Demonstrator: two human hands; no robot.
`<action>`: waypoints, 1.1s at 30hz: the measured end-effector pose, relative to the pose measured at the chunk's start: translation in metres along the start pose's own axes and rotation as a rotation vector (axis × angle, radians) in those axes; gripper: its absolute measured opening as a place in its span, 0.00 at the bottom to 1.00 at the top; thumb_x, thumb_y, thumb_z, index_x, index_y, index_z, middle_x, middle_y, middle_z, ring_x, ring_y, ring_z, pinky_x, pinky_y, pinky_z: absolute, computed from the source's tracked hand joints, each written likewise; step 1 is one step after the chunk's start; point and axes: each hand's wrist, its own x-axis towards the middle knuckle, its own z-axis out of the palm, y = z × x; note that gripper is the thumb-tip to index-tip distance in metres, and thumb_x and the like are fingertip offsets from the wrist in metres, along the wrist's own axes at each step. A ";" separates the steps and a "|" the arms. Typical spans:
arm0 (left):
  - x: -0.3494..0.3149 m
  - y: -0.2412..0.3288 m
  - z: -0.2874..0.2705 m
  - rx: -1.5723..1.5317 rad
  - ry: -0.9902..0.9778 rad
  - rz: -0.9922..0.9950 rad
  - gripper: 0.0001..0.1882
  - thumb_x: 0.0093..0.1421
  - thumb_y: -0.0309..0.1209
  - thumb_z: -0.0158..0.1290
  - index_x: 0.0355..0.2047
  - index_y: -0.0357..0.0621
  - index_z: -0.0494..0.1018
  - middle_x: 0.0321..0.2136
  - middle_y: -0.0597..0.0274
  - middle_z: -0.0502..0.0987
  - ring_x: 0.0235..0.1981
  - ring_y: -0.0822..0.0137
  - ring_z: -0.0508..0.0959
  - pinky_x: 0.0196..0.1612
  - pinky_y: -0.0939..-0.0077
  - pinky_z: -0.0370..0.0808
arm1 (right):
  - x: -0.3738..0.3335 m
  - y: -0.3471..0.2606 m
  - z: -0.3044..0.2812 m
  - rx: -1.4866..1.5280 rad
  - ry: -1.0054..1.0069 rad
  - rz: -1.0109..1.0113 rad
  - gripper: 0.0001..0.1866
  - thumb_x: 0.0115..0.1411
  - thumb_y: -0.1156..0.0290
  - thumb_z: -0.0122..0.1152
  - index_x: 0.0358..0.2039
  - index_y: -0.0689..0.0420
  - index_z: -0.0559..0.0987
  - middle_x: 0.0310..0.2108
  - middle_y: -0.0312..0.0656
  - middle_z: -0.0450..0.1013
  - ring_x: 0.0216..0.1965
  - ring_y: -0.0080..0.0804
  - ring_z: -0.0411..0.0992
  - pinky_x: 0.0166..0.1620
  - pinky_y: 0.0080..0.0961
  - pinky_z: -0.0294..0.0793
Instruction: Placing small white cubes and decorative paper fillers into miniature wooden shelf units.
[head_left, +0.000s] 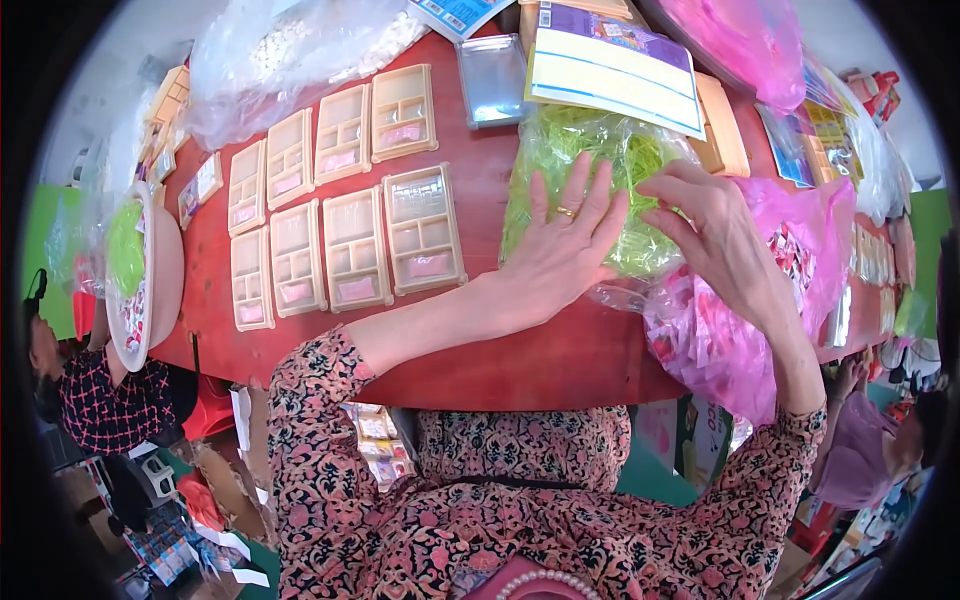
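Observation:
My left hand lies with spread fingers on a clear plastic bag of light-green shredded filler; a ring shows on one finger. Over the right side of the same bag, my right hand has its fingers bent in a pinch. Whatever lies between those fingertips is too small to make out. To the left, two rows of cream compartment trays stand on the red table, with pink packets in their lower compartments.
A pink plastic bag of small packets sits by my right forearm. Beyond the filler are a printed card and a clear lidded box. A white basin stands at the left edge. Other people sit on both sides.

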 end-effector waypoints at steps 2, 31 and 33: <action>-0.001 0.000 0.001 -0.007 -0.011 -0.002 0.40 0.50 0.39 0.57 0.58 0.34 0.54 0.61 0.40 0.46 0.65 0.42 0.39 0.55 0.29 0.49 | 0.008 -0.002 0.003 -0.002 -0.009 -0.015 0.10 0.54 0.77 0.56 0.36 0.67 0.74 0.32 0.49 0.70 0.33 0.46 0.70 0.36 0.33 0.67; -0.141 -0.019 -0.062 -0.135 0.116 -0.496 0.26 0.50 0.21 0.56 0.51 0.33 0.64 0.60 0.46 0.54 0.63 0.44 0.50 0.59 0.58 0.59 | 0.015 0.029 0.033 -0.270 -0.030 -0.048 0.17 0.45 0.84 0.57 0.37 0.64 0.67 0.38 0.50 0.65 0.43 0.51 0.64 0.44 0.37 0.64; -0.148 -0.022 -0.060 -0.093 0.135 -0.531 0.27 0.51 0.21 0.56 0.52 0.32 0.64 0.60 0.46 0.55 0.63 0.44 0.50 0.59 0.58 0.58 | 0.017 0.031 0.032 -0.270 -0.057 -0.022 0.17 0.45 0.84 0.58 0.36 0.64 0.67 0.37 0.50 0.64 0.43 0.51 0.64 0.43 0.37 0.63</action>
